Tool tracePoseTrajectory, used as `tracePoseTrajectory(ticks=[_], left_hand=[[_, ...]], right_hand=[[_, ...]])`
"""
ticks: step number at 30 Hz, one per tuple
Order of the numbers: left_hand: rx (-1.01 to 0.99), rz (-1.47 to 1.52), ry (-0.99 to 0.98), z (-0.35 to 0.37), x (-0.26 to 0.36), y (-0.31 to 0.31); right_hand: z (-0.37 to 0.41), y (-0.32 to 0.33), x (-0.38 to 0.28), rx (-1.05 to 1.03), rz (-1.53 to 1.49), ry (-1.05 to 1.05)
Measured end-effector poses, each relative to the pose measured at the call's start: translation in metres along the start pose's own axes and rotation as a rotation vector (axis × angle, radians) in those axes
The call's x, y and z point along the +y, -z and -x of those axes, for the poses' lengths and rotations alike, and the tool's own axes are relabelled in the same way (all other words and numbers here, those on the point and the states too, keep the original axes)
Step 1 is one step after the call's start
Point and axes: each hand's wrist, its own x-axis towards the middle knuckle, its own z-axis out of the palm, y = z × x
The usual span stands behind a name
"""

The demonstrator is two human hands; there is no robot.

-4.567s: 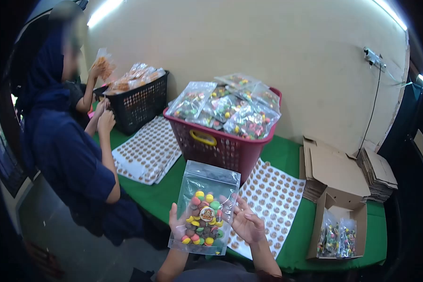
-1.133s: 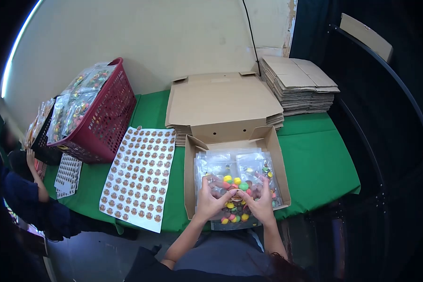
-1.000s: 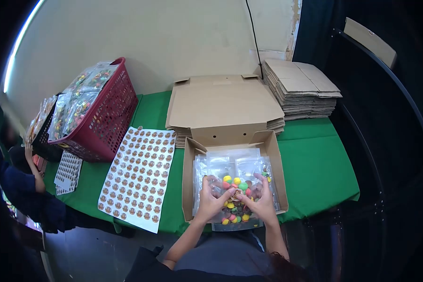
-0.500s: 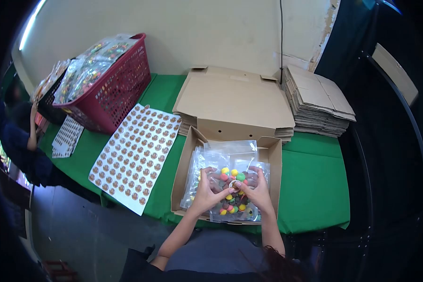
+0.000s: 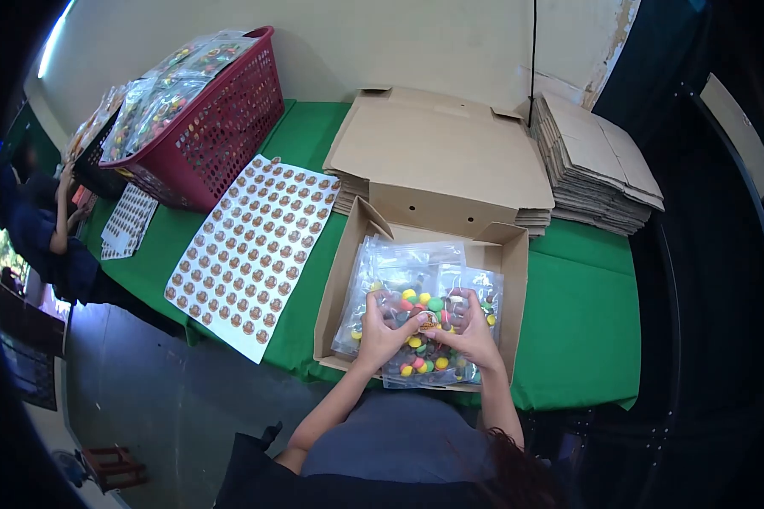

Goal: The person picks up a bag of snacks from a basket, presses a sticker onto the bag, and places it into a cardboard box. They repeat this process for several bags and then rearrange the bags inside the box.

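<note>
A clear zip bag of colourful round balls (image 5: 415,343), red, yellow, green and dark, lies on top of other bags in an open cardboard box (image 5: 328,335). My left hand (image 5: 385,336) grips the bag's left side, fingers curled around it. On the opposite side, my right hand (image 5: 474,341) holds it the same way. Both thumbs press at a round brown-and-white sticker (image 5: 429,321) on the bag's front. Another clear bag (image 5: 361,276) shows beneath. To the left of the box lies a white sheet of round stickers (image 5: 250,254).
A red basket (image 5: 221,131) full of filled bags stands at the back left. Flattened cardboard boxes (image 5: 437,140) are stacked behind the open box, with another cardboard stack (image 5: 598,165) at the right. A person (image 5: 51,233) stands at the far left beside a dark basket (image 5: 100,165).
The camera view has shifted, so the table's contents sit higher. My thumbs have moved slightly on the sticker, and more of its face shows. Both hands still hold the bag.
</note>
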Motion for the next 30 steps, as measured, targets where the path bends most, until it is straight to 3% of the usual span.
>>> tracePoseTrajectory(ticks=[3, 8, 10, 15, 19, 23, 30], left_hand=[[0.012, 0.047, -0.07, -0.004, 0.0, -0.004], [-0.043, -0.01, -0.021, -0.011, 0.015, -0.004], [-0.069, 0.048, -0.049, -0.014, 0.017, -0.004], [-0.243, 0.193, -0.02, -0.015, 0.035, 0.001], [-0.388, 0.144, -0.036, -0.014, 0.051, 0.013], [-0.305, 0.442, 0.101, -0.024, 0.058, 0.025], [-0.248, 0.33, 0.093, -0.039, 0.065, 0.032]], right_hand=[[-0.001, 0.0, -0.006, 0.05, -0.01, -0.024], [0.0, -0.001, -0.015, 0.147, -0.12, -0.061], [0.003, -0.001, -0.017, 0.077, -0.102, 0.083], [0.011, -0.002, -0.037, 0.081, -0.006, 0.037], [0.014, -0.006, -0.04, 0.067, -0.043, 0.012], [0.015, -0.01, -0.038, 0.038, -0.019, 0.046], [0.018, -0.007, -0.029, -0.037, 0.046, 0.046]])
